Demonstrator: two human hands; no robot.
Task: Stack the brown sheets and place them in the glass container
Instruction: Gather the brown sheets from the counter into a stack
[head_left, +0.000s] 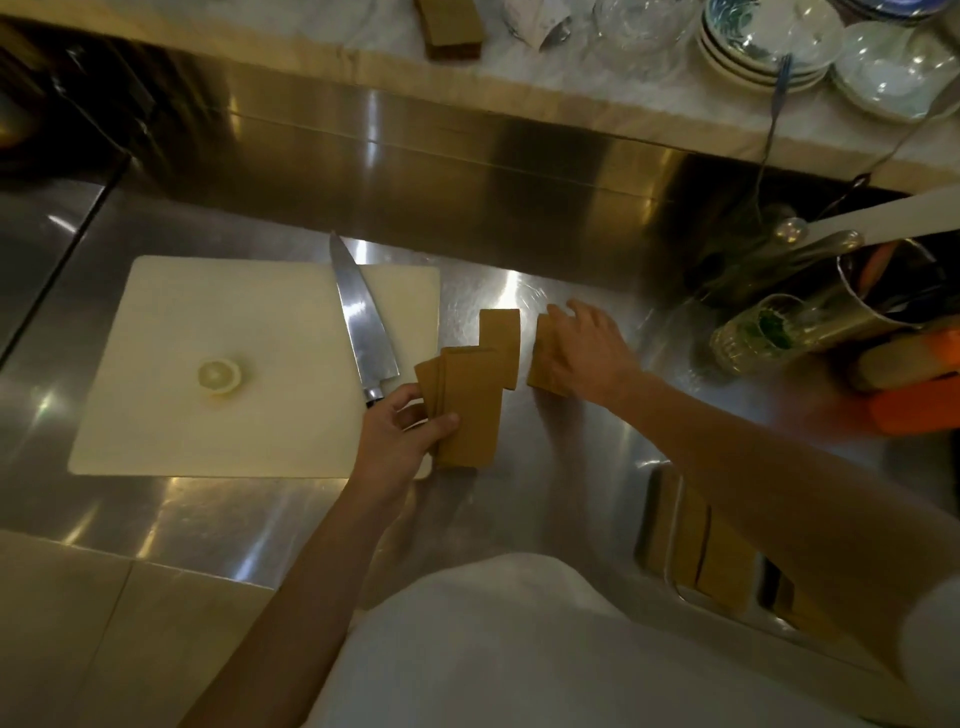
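Note:
My left hand (399, 436) grips a fanned bunch of brown sheets (467, 410) just right of the cutting board's corner. One brown sheet (501, 340) lies flat on the steel counter behind that bunch. My right hand (584, 353) rests on another small pile of brown sheets (543, 364) on the counter, fingers spread over it. A glass container (670, 525) at the lower right holds more brown sheets (722, 566), partly hidden by my right forearm.
A white cutting board (208, 332) lies at the left with a lemon half (219, 375) and a large knife (363, 322) on it. Jars, utensils and orange items (914, 410) crowd the right. Bowls and glasses (769, 47) stand on the raised shelf behind.

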